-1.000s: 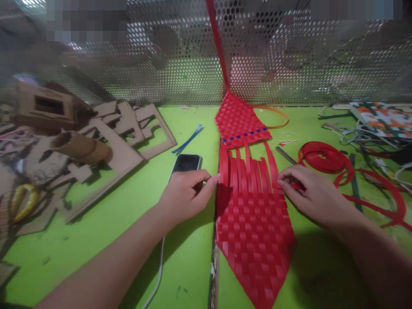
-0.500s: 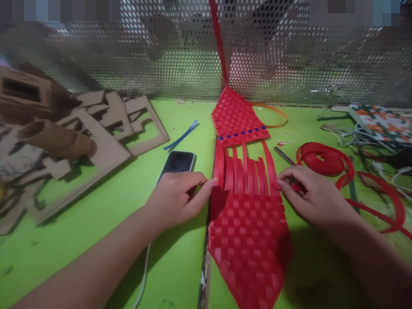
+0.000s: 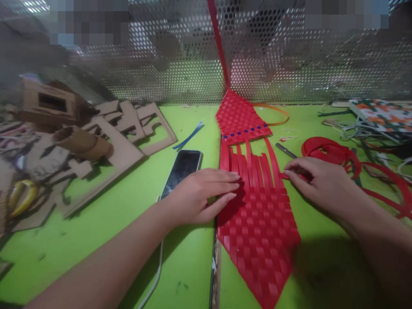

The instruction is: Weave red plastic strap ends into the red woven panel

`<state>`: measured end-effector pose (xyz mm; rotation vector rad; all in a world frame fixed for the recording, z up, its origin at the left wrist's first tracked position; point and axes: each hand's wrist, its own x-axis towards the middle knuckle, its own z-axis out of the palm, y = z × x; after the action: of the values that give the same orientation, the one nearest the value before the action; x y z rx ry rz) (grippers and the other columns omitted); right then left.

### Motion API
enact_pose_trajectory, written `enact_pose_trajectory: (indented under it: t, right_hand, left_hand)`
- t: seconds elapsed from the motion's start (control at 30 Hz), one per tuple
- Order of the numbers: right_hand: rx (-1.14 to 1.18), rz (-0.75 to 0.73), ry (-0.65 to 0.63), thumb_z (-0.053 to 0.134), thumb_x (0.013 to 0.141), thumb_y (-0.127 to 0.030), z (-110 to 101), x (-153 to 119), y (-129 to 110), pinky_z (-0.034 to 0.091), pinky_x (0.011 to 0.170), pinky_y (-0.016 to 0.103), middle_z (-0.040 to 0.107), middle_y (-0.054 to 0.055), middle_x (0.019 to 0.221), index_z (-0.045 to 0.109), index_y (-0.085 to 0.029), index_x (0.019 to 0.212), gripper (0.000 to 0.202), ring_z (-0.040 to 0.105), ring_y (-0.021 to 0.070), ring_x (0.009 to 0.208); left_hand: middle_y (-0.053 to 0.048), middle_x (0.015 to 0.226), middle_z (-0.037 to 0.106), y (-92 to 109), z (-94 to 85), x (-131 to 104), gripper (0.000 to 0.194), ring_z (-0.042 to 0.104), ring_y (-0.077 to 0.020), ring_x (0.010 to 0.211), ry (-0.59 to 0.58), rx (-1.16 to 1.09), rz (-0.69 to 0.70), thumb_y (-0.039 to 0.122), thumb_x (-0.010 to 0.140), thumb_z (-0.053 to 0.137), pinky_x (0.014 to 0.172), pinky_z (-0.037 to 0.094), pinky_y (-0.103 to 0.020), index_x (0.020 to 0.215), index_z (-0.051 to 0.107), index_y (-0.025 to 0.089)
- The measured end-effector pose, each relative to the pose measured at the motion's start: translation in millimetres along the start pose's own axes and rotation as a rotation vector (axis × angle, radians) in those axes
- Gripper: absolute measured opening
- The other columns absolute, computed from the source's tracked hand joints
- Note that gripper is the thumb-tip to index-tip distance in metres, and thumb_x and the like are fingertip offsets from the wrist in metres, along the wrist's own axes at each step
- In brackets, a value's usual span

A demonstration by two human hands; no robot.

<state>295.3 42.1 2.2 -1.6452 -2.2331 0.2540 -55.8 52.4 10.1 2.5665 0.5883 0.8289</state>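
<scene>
A red woven strap piece point(image 3: 260, 240) lies on the green table in front of me, its lower half a tight checkered weave tapering to a point. Loose lengthwise strips point(image 3: 254, 169) link it to a second woven section point(image 3: 238, 112), which has a blue strip threaded near its lower edge. My left hand point(image 3: 202, 195) rests with fingers extended over the left edge of the weave, holding nothing visible. At the right edge, my right hand point(image 3: 318, 180) pinches a narrow red strip point(image 3: 283, 175) that reaches the outer loose strap.
Left of the weave lie a phone point(image 3: 185, 167) with a white cable, a blue strip point(image 3: 188, 136) and cardboard pieces point(image 3: 122, 159). To the right are a slim dark metal tool point(image 3: 286, 150), a red strap coil point(image 3: 322, 148) and tangled cables. Perforated metal point(image 3: 180, 73) stands behind.
My left hand has moved right onto the weave, its fingers going from a pinch at the edge to extended. My right hand still pinches at the right edge. The view has shifted slightly.
</scene>
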Motion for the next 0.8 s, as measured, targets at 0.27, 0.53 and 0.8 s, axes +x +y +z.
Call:
enact_pose_trajectory:
  t: [0.27,0.53,0.8]
  right_hand:
    - [-0.042,0.032,0.078,0.06,0.099,-0.04,-7.4,-0.3,2.2,0.045,0.06,0.041,0.079,0.008,0.089,0.07,-0.029,0.098,0.014,0.069,0.029,0.071]
    - [-0.027,0.009,0.093,0.061,0.096,-0.039,-8.2,1.6,1.7,0.048,0.062,0.039,0.08,0.01,0.093,0.073,-0.026,0.101,0.018,0.072,0.0288,0.073]
    - [0.005,-0.058,0.033,0.056,0.104,-0.045,-12.3,1.4,-1.6,0.053,0.068,0.041,0.08,0.01,0.101,0.072,-0.027,0.105,0.024,0.073,0.0295,0.081]
  left_hand:
    - [-0.012,0.123,0.082,-4.2,1.1,-1.1,0.026,0.079,-0.0255,0.118,-0.021,0.017,-0.038,0.019,0.104,0.062,0.109,0.064,-0.045,0.119,0.082,0.016]
    - [-0.013,0.122,0.082,-7.2,-1.2,-1.1,0.024,0.08,-0.0255,0.115,0.008,0.047,-0.006,0.018,0.104,0.062,0.106,0.065,-0.042,0.116,0.083,0.013]
    - [-0.013,0.121,0.083,-7.6,-0.7,-2.0,0.023,0.081,-0.025,0.114,0.045,0.024,-0.011,0.016,0.101,0.064,0.107,0.065,-0.04,0.115,0.083,0.013]
